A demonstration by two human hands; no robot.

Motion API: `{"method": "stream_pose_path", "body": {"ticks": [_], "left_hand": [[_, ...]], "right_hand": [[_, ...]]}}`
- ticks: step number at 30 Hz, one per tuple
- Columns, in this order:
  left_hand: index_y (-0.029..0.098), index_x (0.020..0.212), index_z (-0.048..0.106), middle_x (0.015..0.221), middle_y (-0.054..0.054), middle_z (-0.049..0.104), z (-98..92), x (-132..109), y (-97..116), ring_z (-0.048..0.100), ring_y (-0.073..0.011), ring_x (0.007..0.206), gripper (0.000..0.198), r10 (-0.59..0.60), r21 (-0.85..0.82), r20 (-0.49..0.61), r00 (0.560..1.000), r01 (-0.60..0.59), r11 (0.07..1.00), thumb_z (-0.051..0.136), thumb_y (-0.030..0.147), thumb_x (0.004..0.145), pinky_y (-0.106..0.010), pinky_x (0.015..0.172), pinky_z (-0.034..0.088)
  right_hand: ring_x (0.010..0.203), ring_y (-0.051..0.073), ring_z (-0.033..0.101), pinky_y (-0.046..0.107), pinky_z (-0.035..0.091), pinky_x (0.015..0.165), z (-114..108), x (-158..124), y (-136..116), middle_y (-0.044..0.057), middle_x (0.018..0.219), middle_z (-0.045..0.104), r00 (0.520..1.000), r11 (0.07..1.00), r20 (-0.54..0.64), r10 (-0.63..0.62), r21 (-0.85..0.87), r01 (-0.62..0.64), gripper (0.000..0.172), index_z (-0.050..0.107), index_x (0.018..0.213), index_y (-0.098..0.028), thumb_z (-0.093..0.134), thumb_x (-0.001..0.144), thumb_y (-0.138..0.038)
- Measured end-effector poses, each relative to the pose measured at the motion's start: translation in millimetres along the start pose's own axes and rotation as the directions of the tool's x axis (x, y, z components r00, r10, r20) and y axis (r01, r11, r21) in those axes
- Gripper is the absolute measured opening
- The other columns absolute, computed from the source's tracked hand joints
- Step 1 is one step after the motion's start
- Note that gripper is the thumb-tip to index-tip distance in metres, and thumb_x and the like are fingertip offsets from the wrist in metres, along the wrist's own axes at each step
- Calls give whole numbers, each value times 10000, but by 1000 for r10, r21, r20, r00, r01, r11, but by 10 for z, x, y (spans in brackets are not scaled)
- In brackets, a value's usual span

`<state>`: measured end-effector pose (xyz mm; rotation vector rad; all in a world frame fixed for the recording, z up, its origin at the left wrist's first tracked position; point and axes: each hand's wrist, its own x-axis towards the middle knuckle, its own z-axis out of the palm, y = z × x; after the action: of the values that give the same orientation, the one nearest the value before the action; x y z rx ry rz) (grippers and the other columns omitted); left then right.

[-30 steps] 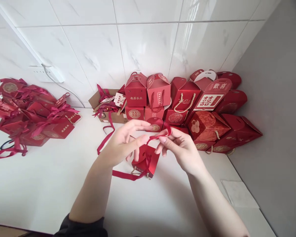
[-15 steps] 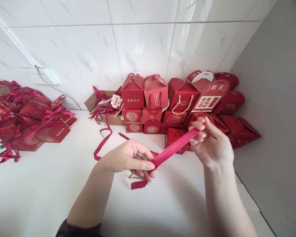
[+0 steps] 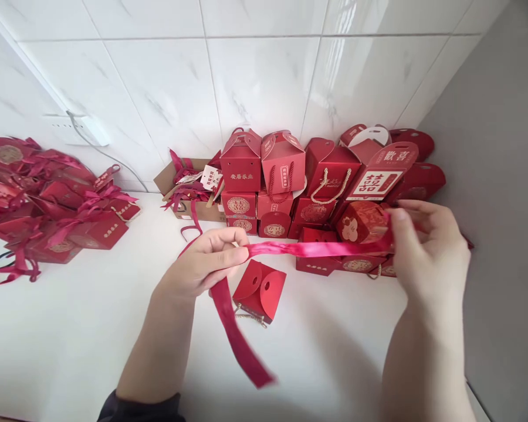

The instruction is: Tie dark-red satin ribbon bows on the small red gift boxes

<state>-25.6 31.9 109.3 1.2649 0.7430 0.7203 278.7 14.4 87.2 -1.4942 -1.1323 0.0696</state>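
Observation:
A dark pink satin ribbon [image 3: 308,249] is stretched almost level between my two hands, above the white table. My left hand [image 3: 205,258] pinches it between thumb and fingers, and a loose tail hangs down from there toward the front. At the other side my right hand [image 3: 426,246] grips the ribbon near its end, the fingertips partly hidden. Below the ribbon, a small red gift box [image 3: 260,291] with two round holes in its closed flaps and a twisted gold cord lies on the table.
Stacked red gift boxes [image 3: 242,170] stand against the tiled wall. Beside them a cardboard box [image 3: 198,211] holds ribbons and tags. At the left is a heap of ribbon-tied red boxes [image 3: 88,234], below a wall socket [image 3: 81,130] with a cable. A grey panel [image 3: 501,176] bounds the right.
My hands have moved apart, the left one leftward and the right one rightward, drawing the ribbon level. Its loose tail hangs longer, and the small red box is uncovered.

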Motion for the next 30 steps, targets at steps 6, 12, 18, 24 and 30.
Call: {"method": "stream_pose_path", "body": {"ticks": [6, 12, 18, 24, 30], "left_hand": [[136, 771, 713, 426, 23, 555, 137, 146, -109, 427, -53, 362, 317, -116, 218, -10, 993, 115, 969, 604, 411, 885, -179, 397, 302], [138, 842, 770, 789, -80, 750, 199, 205, -130, 675, -161, 785, 169, -65, 22, 184, 981, 62, 998, 698, 290, 826, -261, 754, 514], [186, 922, 783, 858, -96, 779, 186, 178, -161, 484, -25, 374, 205, 27, -190, 89, 996, -10, 982, 755, 321, 769, -149, 350, 303], [223, 1039, 763, 1021, -138, 757, 239, 198, -229, 237, 32, 315, 310, 181, -85, -144, 973, -195, 977, 640, 440, 855, -183, 313, 133], [201, 1138, 727, 725, -57, 758, 262, 221, -185, 369, -21, 358, 313, 131, 309, -129, 983, -86, 947, 626, 350, 882, -179, 364, 279]], "right_hand": [[1141, 277, 604, 425, 495, 966, 206, -494, -342, 130, 1244, 636, 712, 850, 500, -493, 102, 517, 415, 524, 1305, -201, 590, 907, -300], [791, 161, 660, 307, 504, 805, 394, -648, -423, 46, 930, 731, 584, 859, 631, -510, 338, 385, 202, 620, 1105, -191, 455, 988, -203], [507, 87, 410, 216, 345, 525, 323, -600, -451, -37, 585, 496, 474, 932, 803, -361, 326, 157, 350, 508, 712, -190, 398, 1016, -323], [486, 62, 335, 197, 316, 506, 433, -591, -379, -59, 541, 436, 360, 943, 886, -291, 330, -51, 440, 440, 621, -174, 408, 1005, -386], [620, 108, 607, 233, 489, 662, 363, -497, -343, 22, 714, 688, 198, 901, 927, -318, 361, -241, 345, 699, 830, -150, 489, 975, -381]]}}
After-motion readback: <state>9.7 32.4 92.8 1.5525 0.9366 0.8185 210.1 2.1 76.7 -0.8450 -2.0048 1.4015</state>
